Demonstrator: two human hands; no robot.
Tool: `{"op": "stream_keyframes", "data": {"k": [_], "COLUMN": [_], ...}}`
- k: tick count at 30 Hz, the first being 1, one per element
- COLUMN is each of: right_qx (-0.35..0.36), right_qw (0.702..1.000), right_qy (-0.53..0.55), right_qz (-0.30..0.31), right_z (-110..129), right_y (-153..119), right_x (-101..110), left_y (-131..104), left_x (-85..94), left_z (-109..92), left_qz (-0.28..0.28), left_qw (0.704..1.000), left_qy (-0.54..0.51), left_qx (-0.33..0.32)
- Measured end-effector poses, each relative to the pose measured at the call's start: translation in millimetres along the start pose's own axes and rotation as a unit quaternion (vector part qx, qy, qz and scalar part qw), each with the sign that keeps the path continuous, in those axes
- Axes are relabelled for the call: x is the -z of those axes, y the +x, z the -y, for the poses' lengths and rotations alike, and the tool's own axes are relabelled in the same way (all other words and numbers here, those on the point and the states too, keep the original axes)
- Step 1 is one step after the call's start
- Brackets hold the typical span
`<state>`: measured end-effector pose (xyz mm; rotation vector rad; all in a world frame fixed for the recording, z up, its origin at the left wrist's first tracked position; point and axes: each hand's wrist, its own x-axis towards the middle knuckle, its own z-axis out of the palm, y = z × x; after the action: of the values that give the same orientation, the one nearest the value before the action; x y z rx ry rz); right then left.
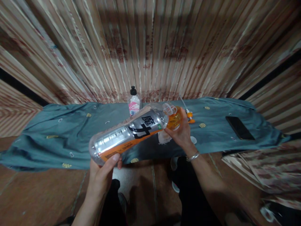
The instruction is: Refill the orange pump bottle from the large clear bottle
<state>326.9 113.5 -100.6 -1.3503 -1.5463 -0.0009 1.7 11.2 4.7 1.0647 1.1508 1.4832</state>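
Observation:
My left hand point(103, 172) is wrapped round the base of a large clear plastic bottle point(131, 131) with a silver and orange label. The bottle is tilted, its open mouth pointing right and up against a see-through amber container point(175, 121). My right hand point(183, 131) has its fingers closed round that container; whether liquid passes between the two cannot be made out. Just right of it, an orange and white pump or spray head point(190, 116) with a thin tube lies on the cloth. A whitish object point(164, 137) sits beneath the bottle's neck, partly hidden.
A green patterned cloth point(70, 131) covers the narrow table. Behind the large bottle stands a small bottle point(134, 105) with a black cap and pink label. A black phone point(240, 128) lies at the right, and a white disc point(193, 140) near my right wrist. Curtains hang behind.

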Motion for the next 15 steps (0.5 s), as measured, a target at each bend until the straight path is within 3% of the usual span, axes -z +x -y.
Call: {"op": "stream_keyframes", "data": {"k": [15], "right_qx": [-0.006], "right_qw": [1.000], "right_qy": [0.002], "right_qz": [-0.014], "right_z": [-1.8], "right_y": [-3.3], "right_x": [-0.8], "left_y": [1.8], "left_x": [3.8], "left_z": [4.3], "left_qz": [0.008], "left_qw": [1.000], "left_qy": [0.007], "left_qx": [0.003]}}
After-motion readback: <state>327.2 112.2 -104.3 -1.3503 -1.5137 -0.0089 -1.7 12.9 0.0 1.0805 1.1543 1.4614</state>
